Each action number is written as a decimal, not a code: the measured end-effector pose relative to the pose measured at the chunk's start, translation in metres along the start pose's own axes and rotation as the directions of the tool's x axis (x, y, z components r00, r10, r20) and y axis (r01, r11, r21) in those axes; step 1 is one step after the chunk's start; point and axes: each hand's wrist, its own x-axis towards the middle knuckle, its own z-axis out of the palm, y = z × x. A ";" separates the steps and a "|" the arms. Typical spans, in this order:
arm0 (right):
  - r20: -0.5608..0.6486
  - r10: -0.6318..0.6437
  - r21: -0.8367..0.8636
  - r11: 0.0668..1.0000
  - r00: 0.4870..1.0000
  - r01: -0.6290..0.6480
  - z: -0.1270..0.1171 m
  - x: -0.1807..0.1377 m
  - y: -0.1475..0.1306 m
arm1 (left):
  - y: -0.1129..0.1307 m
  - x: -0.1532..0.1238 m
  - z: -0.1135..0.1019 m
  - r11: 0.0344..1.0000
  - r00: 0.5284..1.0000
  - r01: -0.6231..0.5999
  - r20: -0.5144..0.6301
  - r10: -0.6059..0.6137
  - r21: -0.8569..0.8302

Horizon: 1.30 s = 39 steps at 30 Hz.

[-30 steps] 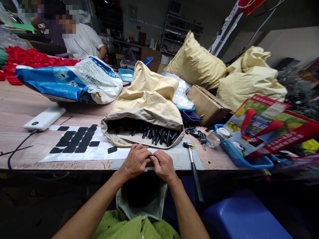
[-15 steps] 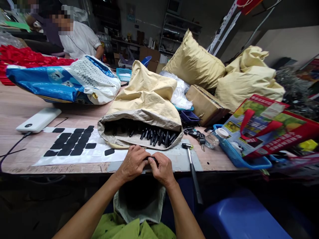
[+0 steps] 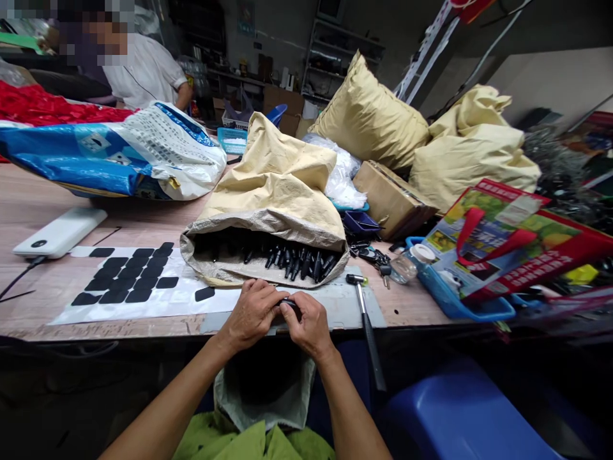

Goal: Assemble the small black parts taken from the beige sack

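Note:
Both my hands meet at the table's front edge, closed on one small black piece (image 3: 288, 303) that the fingers mostly cover; its kind does not show. My left hand (image 3: 255, 312) pinches it from the left, and my right hand (image 3: 307, 321) grips it with the thumb on top. Just beyond lies a beige sack (image 3: 272, 185), its mouth facing me, with many slim black parts (image 3: 301, 262) inside. A grey plate (image 3: 335, 306) lies under the hands' area. To the right, a hammer (image 3: 364, 326) rests with its handle over the edge. Below, an open sack (image 3: 263, 390) sits at my lap.
Black rounded squares (image 3: 129, 275) lie on a white sheet (image 3: 191, 306) at left, near a white power bank (image 3: 60, 233). A blue-white bag (image 3: 119, 153) stands behind. At right are keys (image 3: 385, 271), a jar (image 3: 407, 267) and a blue basket (image 3: 460, 306). A person (image 3: 143, 70) sits across.
The whole view has shifted slightly, so things on the table sit a little further left. Both hands keep their hold on the black piece, almost unmoved.

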 end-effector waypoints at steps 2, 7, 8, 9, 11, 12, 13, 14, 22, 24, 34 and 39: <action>-0.002 0.000 -0.009 1.000 1.000 0.000 0.000 0.000 0.000 | 0.000 0.000 -0.001 1.000 1.000 0.003 -0.003 -0.003 0.001; -0.006 0.004 -0.002 1.000 1.000 -0.004 0.000 0.001 -0.001 | 0.001 0.001 -0.002 1.000 1.000 0.006 0.002 -0.006 -0.013; -0.005 0.008 0.005 1.000 1.000 -0.008 -0.001 0.001 -0.001 | 0.001 0.001 -0.002 1.000 1.000 0.006 0.003 -0.006 -0.016; -0.003 0.013 0.012 1.000 1.000 -0.013 -0.001 0.001 -0.001 | 0.001 0.000 -0.003 1.000 1.000 0.006 0.003 -0.006 -0.017; 0.000 0.020 0.028 0.999 1.000 -0.020 -0.002 0.001 -0.001 | 0.000 0.000 -0.002 1.000 1.000 0.007 -0.001 -0.007 -0.017; 0.001 0.022 0.036 0.999 1.000 -0.022 -0.002 0.001 -0.001 | 0.000 0.000 -0.002 1.000 1.000 0.007 -0.003 -0.007 -0.017; 0.001 0.022 0.044 0.999 1.000 -0.022 -0.003 0.001 0.000 | 0.000 0.000 -0.002 1.000 1.000 0.008 -0.004 -0.008 -0.017; 0.000 0.022 0.050 0.999 1.000 -0.022 -0.003 0.001 0.000 | 0.000 0.001 -0.002 1.000 1.000 0.010 -0.004 -0.010 -0.018; -0.007 0.028 0.049 0.998 1.000 -0.028 -0.002 0.000 0.001 | -0.001 0.001 -0.002 1.000 1.000 0.019 0.007 -0.019 -0.023; -0.005 0.034 0.050 0.998 0.999 -0.034 -0.002 0.000 0.001 | -0.001 0.001 -0.002 0.999 1.000 0.019 0.006 -0.019 -0.028; -0.013 0.036 0.069 0.997 0.999 -0.035 -0.004 0.000 0.000 | 0.001 0.000 -0.002 0.999 1.000 0.016 -0.019 -0.017 -0.050; -0.023 0.028 0.074 0.997 0.999 -0.027 -0.003 0.000 0.000 | 0.000 0.001 -0.002 0.998 1.000 0.013 -0.028 -0.014 -0.056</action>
